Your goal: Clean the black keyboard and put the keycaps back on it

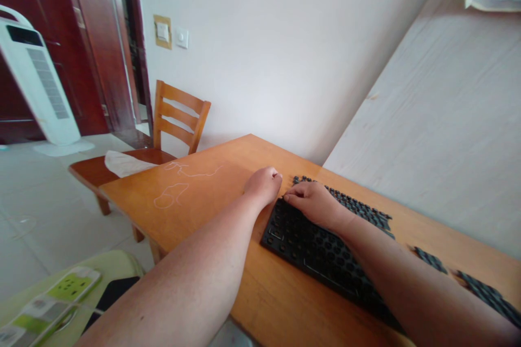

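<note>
A black keyboard [325, 252] lies on the wooden table, its bare switches showing where keycaps are off. My right hand [312, 201] is over its far left corner, thumb and fingertips pinched together. A tiny dark bit shows at those fingertips, too small to name. Just left of that corner, my left hand [264, 185] is closed with the fingers curled in; whatever it may hold is hidden. Behind the keyboard, loose black keycaps [362, 207] lie in rows, partly covered by my right hand and forearm.
More keycaps [430, 259] lie in groups toward the right of the table [220, 200], which bears white scribbles. A wooden chair [179, 114] with a white cloth stands beyond its left edge. A power strip [61, 298] rests on a pale green seat at lower left.
</note>
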Demonstrator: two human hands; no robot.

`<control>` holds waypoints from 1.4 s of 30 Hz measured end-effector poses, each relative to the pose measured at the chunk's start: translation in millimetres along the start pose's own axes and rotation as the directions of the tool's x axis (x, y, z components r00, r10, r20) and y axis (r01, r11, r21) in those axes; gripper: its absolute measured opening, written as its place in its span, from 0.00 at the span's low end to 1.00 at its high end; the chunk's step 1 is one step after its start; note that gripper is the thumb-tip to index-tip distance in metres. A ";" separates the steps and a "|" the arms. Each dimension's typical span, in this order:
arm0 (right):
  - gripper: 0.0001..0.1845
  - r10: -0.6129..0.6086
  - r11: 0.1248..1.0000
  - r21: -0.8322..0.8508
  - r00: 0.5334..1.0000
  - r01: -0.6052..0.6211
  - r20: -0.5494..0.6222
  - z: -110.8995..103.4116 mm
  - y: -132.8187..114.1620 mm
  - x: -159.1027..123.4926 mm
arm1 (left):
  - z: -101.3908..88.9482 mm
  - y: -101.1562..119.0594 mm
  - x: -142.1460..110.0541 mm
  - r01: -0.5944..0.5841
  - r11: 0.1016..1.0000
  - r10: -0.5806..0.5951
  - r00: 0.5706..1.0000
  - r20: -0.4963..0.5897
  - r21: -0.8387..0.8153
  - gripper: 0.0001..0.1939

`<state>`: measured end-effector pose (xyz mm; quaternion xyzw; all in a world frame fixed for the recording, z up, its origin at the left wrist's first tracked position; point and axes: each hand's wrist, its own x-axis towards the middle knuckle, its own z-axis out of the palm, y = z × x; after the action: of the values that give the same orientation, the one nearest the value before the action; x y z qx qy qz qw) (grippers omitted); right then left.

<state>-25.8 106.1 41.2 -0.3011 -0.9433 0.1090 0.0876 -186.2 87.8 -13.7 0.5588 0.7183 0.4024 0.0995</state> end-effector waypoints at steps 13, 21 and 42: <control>0.17 -0.124 0.982 -0.150 0.990 0.113 -0.061 5.3 -3.6 -3.5 | 0.9 0.3 2.3 0.008 1.000 -0.008 1.000 0.003 -0.004 0.15; 0.16 -0.129 0.932 -0.345 0.991 0.108 -0.038 5.3 -12.1 -7.0 | -0.9 0.7 0.7 0.005 1.000 -0.006 1.000 0.016 0.021 0.16; 0.17 -0.051 0.808 -0.572 0.985 0.139 0.167 -11.9 -34.4 12.3 | 1.4 -1.5 2.4 -0.027 0.999 0.026 1.000 0.008 0.034 0.15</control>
<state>-51.8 87.8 62.7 -0.2570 -0.9491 -0.1675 -0.0712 -187.3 90.5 -14.9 0.5714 0.7172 0.3891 0.0874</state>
